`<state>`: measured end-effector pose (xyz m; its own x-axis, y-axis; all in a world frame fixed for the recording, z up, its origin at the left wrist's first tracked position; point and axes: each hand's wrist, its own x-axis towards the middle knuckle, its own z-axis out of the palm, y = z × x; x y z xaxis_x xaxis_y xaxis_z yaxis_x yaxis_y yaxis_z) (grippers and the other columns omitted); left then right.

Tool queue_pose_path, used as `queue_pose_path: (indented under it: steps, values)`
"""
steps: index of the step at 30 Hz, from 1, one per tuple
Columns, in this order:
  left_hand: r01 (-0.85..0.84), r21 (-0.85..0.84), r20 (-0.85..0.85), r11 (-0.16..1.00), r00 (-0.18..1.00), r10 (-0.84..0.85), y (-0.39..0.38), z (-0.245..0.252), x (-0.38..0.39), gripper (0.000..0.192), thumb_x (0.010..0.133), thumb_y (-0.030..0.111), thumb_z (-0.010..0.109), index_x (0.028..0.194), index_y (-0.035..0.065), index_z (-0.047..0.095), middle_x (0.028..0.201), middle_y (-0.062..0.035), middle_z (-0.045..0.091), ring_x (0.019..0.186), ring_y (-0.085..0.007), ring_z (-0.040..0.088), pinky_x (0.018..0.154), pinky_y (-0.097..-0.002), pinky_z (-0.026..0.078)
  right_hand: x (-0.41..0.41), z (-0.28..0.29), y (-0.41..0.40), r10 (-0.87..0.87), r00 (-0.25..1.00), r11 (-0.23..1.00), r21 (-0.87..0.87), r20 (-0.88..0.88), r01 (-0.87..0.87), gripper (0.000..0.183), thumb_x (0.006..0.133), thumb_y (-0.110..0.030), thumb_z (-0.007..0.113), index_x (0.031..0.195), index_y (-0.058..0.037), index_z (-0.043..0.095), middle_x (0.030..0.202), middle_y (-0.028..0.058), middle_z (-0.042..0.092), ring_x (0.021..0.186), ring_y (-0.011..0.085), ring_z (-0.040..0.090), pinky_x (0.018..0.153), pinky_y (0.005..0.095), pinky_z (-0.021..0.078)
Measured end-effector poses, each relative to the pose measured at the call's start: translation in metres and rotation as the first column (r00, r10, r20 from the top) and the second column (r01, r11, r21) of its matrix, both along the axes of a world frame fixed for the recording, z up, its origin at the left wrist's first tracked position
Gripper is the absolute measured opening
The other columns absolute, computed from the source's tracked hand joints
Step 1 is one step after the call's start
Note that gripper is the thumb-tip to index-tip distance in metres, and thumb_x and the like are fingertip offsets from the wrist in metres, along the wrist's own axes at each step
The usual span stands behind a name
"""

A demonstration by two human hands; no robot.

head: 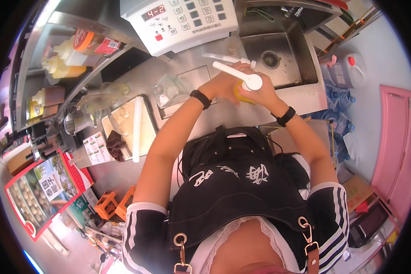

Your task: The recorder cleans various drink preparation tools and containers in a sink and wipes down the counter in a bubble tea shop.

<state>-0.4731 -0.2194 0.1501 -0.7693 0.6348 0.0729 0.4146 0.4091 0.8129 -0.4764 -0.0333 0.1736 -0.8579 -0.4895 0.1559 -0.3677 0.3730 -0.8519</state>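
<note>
A pump bottle with yellow contents [242, 93] stands in front of me at the steel counter, partly covered by my fingers. Its white pump head [252, 82] has a long spout that points to the far left. My left hand [223, 84] wraps the bottle from the left side. On the right, my right hand [268, 89] grips it just below the pump head. Just beyond my hands lies a clear tube with a white collar [226, 58]; whether my fingers touch it is hidden.
A white dispensing machine with keypad [185, 25] stands at the back, beside a steel sink [303, 58]. Left of my hands are a clear square container [167, 90], a tray [147, 137] with a white roll [136, 128], and a brown cloth [115, 145]. Squeeze bottles [66, 70] fill a shelf.
</note>
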Motion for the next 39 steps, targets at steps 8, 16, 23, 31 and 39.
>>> queue_pose_path:
  steps: [8, 16, 23, 31, 39]
  values:
    - [-0.68, -0.006, 0.022, 0.733, 0.733, 0.68, 0.058, -0.004, 0.086, 0.121, 0.05, 0.033, 0.088, 0.147, 0.0087, 0.02, 0.145, -0.0188, 0.025, 0.137, -0.0403, 0.02, 0.108, -0.0647, 0.014, 0.028, -0.007, -0.029, -0.415, 0.91, 0.906, 0.083, -0.019, 0.415, 0.026, 0.072, -0.032, 0.072, 0.081, -0.0095, 0.061, 0.063, 0.01, 0.063, 0.057, 0.0283, 0.063, 0.054, 0.0366, 0.0501]
    - [-0.58, -0.096, -0.13, 0.809, 0.813, 0.568, 0.033, -0.023, 0.06, 0.098, 0.054, 0.03, 0.082, 0.138, 0.0091, 0.036, 0.135, -0.0129, 0.039, 0.131, -0.0358, 0.03, 0.109, -0.0634, 0.01, 0.019, -0.007, -0.026, -0.345, 0.923, 0.933, 0.042, -0.17, 0.356, 0.024, 0.072, -0.031, 0.071, 0.084, -0.0119, 0.062, 0.062, 0.0088, 0.062, 0.055, 0.0287, 0.062, 0.052, 0.0369, 0.0496]
    - [0.009, -0.389, -0.076, 0.921, 0.996, -0.042, -0.02, 0.002, -0.004, 0.1, 0.049, 0.025, 0.084, 0.139, 0.0374, 0.043, 0.155, -0.0077, 0.021, 0.145, -0.0373, 0.007, 0.11, -0.0648, 0.013, 0.017, -0.006, -0.022, -0.193, 0.97, 0.974, 0.094, -0.146, 0.208, 0.033, 0.069, -0.025, 0.078, 0.093, -0.004, 0.069, 0.065, 0.0101, 0.066, 0.058, 0.0182, 0.066, 0.057, 0.0298, 0.0517]
    - [-0.517, -0.076, 0.038, 0.852, 0.853, 0.521, 0.024, -0.015, 0.074, 0.119, 0.057, 0.028, 0.083, 0.148, 0.0078, 0.011, 0.148, -0.0237, 0.017, 0.138, -0.0424, 0.019, 0.107, -0.0642, 0.017, 0.02, -0.013, -0.037, -0.421, 0.901, 0.906, 0.006, -0.106, 0.424, 0.024, 0.07, -0.033, 0.073, 0.081, -0.0137, 0.062, 0.059, 0.008, 0.062, 0.053, 0.0267, 0.062, 0.051, 0.035, 0.0491]
    - [-0.295, -0.285, -0.126, 0.912, 0.955, 0.269, 0.0, 0.003, 0.032, 0.099, 0.053, 0.04, 0.084, 0.14, 0.0223, 0.04, 0.142, -0.0061, 0.039, 0.137, -0.0302, 0.029, 0.108, -0.0683, 0.011, 0.02, -0.008, -0.031, -0.369, 0.917, 0.929, -0.029, -0.153, 0.369, 0.027, 0.069, -0.033, 0.073, 0.087, -0.0155, 0.064, 0.058, 0.0075, 0.061, 0.052, 0.0267, 0.061, 0.05, 0.0359, 0.0488]
